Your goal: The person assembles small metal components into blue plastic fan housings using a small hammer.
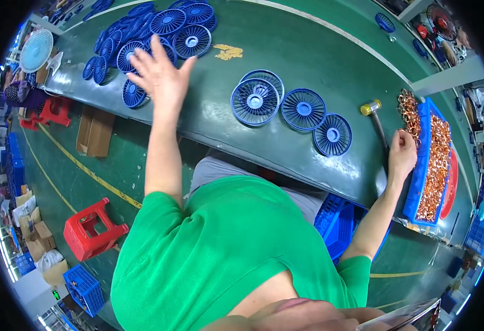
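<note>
My left hand (162,77) is stretched out with fingers spread, holding nothing, in front of a heap of blue round fan grilles (168,21) at the far left of the green table. Before me lie several more grilles; the left two overlap, one grille (303,110) sits in the middle, and another grille (333,135) is at the right. My right hand (403,153) has its fingertips pinched together at the near end of a loose pile of copper-coloured rings (409,110); anything inside the pinch is too small to tell. Beside it lies a yellow-headed mallet (370,107).
Right of my right hand, a blue tray (416,190) full of copper-coloured rings stands partly over a red tray (450,187). Blue crates (338,229) sit below the table edge. A red stool (92,231) and a cardboard box (94,132) are on the floor at left.
</note>
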A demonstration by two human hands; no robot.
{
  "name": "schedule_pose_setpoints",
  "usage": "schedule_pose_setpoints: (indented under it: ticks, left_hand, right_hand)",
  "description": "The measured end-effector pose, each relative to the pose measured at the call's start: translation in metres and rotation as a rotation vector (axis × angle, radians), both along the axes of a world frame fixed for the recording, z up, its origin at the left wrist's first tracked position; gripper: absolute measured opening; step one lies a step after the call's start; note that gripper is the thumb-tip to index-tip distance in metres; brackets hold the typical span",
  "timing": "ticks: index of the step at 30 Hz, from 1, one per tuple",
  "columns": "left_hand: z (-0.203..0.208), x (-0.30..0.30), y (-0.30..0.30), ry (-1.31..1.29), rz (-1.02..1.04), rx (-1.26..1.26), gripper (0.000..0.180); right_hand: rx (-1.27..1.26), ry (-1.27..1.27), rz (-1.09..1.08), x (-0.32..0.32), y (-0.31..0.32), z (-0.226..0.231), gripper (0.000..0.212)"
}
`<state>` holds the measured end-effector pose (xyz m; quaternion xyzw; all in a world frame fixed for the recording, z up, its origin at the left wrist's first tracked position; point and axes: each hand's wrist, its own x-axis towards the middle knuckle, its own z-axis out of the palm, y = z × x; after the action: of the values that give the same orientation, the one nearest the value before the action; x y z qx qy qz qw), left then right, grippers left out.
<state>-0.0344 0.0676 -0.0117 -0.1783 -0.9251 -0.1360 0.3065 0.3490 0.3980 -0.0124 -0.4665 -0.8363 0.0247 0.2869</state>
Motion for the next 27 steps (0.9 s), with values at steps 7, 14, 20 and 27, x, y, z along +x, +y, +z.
schedule_pose_setpoints:
  ticks: [7,14,20,27]
  left_hand:
    - [-0.034,-0.031,-0.030,0.063,-0.059,0.010,0.046]
    - [-0.001,0.063,0.023,-0.028,-0.550,0.770,0.040]
    - [0.012,0.153,0.065,-0.954,-0.992,1.110,0.036]
    - [0.007,0.177,0.076,-1.314,-1.098,1.017,0.037]
  right_hand:
    - [0.048,0.327,0.369,-0.034,-0.066,0.018,0.006]
    - [0.279,0.346,0.585,-0.048,-0.105,0.029,0.019]
    - [0.227,0.464,0.778,-0.070,-0.137,0.038,0.023]
    - [0.087,0.505,0.810,-0.084,-0.150,0.041,0.020]
